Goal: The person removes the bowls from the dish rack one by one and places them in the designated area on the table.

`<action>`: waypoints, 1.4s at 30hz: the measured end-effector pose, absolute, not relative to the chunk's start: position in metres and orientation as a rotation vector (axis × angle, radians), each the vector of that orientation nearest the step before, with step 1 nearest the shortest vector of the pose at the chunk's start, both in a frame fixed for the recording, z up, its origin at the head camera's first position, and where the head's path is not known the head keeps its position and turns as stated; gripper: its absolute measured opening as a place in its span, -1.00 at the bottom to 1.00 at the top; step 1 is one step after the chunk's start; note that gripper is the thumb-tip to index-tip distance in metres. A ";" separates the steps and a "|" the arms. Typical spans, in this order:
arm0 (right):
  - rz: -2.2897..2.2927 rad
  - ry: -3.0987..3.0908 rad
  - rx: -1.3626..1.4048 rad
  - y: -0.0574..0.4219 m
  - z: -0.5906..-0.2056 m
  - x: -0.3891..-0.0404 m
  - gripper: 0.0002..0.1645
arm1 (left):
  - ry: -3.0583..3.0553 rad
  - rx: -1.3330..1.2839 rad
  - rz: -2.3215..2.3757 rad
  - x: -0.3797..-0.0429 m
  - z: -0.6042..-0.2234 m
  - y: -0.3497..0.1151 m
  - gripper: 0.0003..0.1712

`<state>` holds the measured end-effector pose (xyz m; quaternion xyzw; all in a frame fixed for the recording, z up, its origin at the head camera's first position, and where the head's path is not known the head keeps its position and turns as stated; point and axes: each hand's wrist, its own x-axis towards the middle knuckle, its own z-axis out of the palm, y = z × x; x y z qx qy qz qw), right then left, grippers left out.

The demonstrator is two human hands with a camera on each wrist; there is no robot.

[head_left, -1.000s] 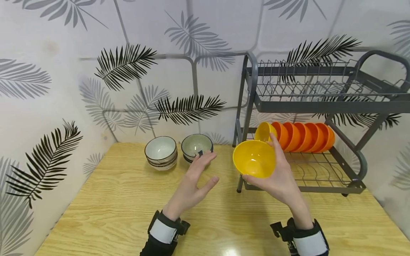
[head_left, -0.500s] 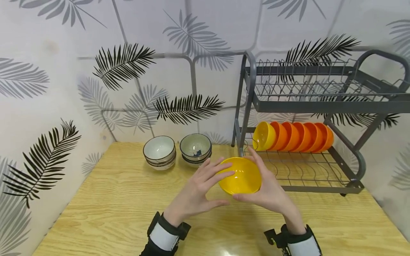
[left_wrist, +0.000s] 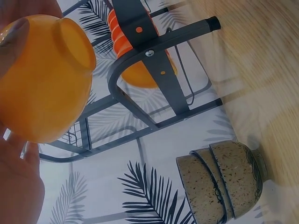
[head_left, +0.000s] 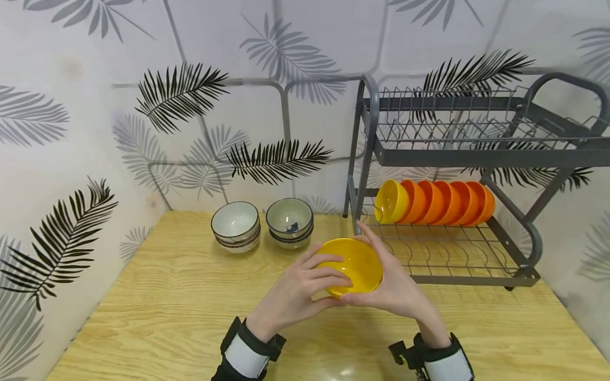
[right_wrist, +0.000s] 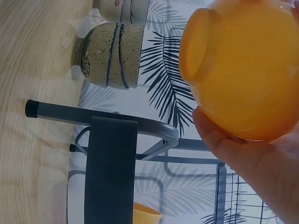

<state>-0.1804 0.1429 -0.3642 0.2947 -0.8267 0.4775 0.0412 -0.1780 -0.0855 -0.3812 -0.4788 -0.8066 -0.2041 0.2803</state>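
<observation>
Toward the back left corner of the worktop I see a stack of white bowls with dark rims, and just right of it, near the back edge, a stack of grey-green bowls. Next comes the person's left hand, its fingers spread inside the rim of a yellow bowl and its thumb outside. That bowl is up off the worktop, tilted, between both hands; the right hand curves round its other side, thumb at the near rim. Toward the back right corner stands a dark dish rack, its lower shelf carrying a second yellow bowl and a row of orange bowls on their sides.
</observation>
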 end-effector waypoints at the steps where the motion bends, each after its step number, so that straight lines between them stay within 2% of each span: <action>1: 1.467 -2.531 0.909 0.143 -0.364 -0.180 0.45 | -2.165 -1.291 -0.545 -0.177 -0.381 -0.085 -0.62; 8: 1.500 -2.552 0.963 0.141 -0.365 -0.181 0.43 | -2.178 -1.338 -0.526 -0.174 -0.381 -0.086 -0.82; 20: 1.573 -2.588 0.962 0.141 -0.366 -0.180 0.42 | -2.245 -1.329 -0.469 -0.170 -0.377 -0.089 -0.85; 29: 1.605 -2.570 0.967 0.144 -0.364 -0.180 0.39 | -2.254 -1.284 -0.524 -0.169 -0.373 -0.096 -0.75; 37: 1.568 -2.494 0.984 0.146 -0.364 -0.182 0.33 | -2.334 -1.156 -0.440 -0.172 -0.370 -0.108 -0.82; 42: 1.556 -2.488 0.953 0.146 -0.365 -0.182 0.24 | -2.408 -1.035 -0.368 -0.173 -0.367 -0.119 -0.64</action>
